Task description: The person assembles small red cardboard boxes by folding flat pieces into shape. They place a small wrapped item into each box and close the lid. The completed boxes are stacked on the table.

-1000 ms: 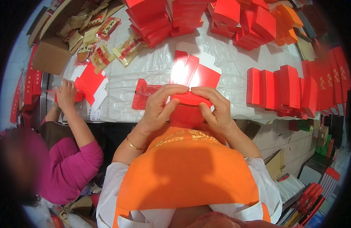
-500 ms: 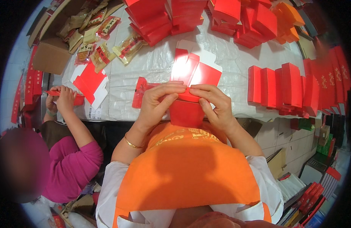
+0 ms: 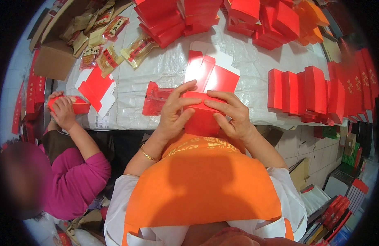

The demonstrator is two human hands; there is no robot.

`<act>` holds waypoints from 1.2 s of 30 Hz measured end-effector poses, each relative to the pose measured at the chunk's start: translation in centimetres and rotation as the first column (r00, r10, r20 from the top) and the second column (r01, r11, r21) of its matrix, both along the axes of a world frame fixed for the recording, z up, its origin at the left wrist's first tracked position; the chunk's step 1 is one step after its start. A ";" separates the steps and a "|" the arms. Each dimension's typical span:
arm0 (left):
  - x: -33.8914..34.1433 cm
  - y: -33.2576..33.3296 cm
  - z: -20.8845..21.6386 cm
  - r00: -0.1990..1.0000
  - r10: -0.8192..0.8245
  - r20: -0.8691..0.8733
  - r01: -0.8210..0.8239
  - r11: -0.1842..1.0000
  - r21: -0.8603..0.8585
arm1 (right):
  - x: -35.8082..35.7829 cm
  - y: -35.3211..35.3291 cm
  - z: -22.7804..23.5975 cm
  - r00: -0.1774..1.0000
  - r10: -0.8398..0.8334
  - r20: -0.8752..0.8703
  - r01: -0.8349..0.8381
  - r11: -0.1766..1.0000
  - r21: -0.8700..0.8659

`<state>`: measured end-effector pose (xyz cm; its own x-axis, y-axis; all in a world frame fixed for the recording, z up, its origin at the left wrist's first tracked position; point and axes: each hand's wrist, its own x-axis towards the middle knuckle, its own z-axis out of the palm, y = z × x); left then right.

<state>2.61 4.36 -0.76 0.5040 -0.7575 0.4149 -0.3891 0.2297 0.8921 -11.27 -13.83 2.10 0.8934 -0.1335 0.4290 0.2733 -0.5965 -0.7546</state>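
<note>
Here both hands, the left hand and the right hand, clasp a red carton at the worktop's near edge, beside a clear red-edged tray.

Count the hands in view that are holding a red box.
4. The person's left hand and right hand grip one red box at table edge; a co-worker's two hands hold another box at far left. None looks hidden.

Head-worn fisheye, looking steeply down, close over table
</note>
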 end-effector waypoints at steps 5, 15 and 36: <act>-1.5 -1.1 -2.0 0.997 0.077 -0.002 -0.077 0.993 -0.094 | -0.2 0.6 -0.6 0.999 -0.044 -0.005 0.044 0.998 0.036; -2.4 -5.9 -1.6 0.978 0.157 -0.141 -0.142 0.984 0.110 | -1.7 1.4 -4.0 0.915 -0.403 -0.013 0.401 0.906 0.133; -11.1 -25.3 8.5 0.851 -0.421 -0.314 0.431 0.902 -0.042 | -19.8 -18.7 8.8 0.132 -0.990 0.049 0.980 0.123 -0.157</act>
<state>-8.51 -20.90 7.77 0.2275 -0.9366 0.2665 0.0364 0.2817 0.9588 -31.11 -32.55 10.94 0.0514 -0.8715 0.4877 -0.6614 -0.3956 -0.6372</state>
